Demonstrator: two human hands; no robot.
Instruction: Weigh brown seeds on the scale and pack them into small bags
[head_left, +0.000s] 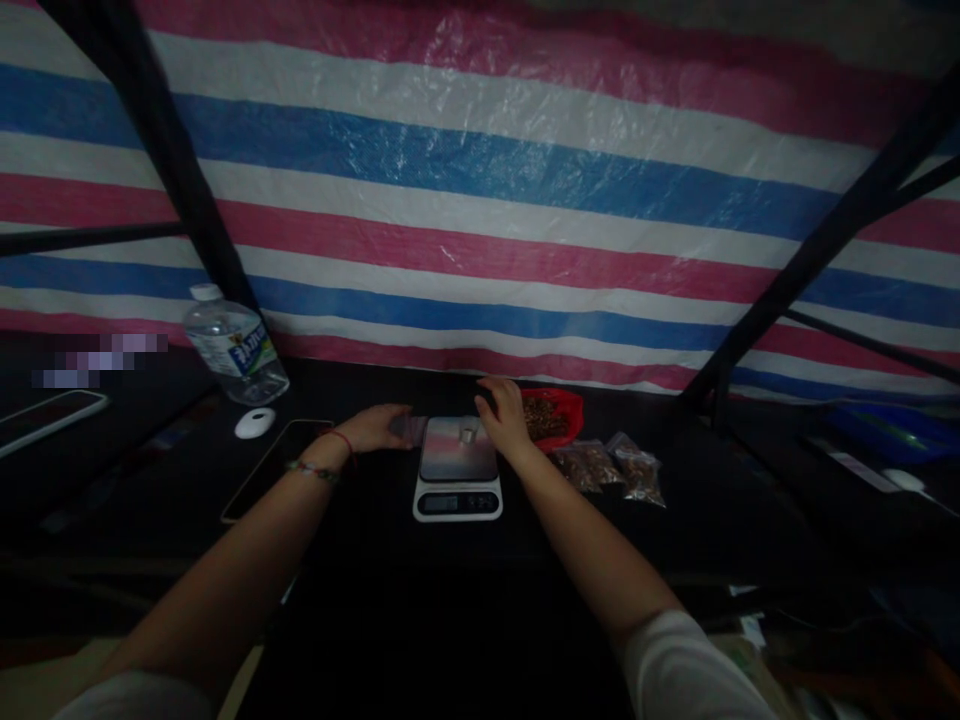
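Note:
A white kitchen scale point(458, 470) with a metal top and a dark display stands in front of me. On its plate sits a small metal cup point(467, 436). My right hand point(505, 416) is over the scale's right edge, beside the cup, with thumb and fingers apart. Left of the scale, my left hand point(373, 430) reaches to a small clear plastic bag point(409, 432), its thumb and fingers spread at the bag's edge. A red bag point(571, 412) full of small brown pieces lies behind my right wrist. Several filled clear packets point(639, 473) lie to its right.
A phone point(279, 468) lies under my left forearm, near a white oval object point(255, 423) and a large clear bottle point(236, 345). Another phone point(52, 420) is far left. A blue tray point(896, 430) stands far right. Dark frame poles point(799, 265) rise before a striped sheet point(480, 190).

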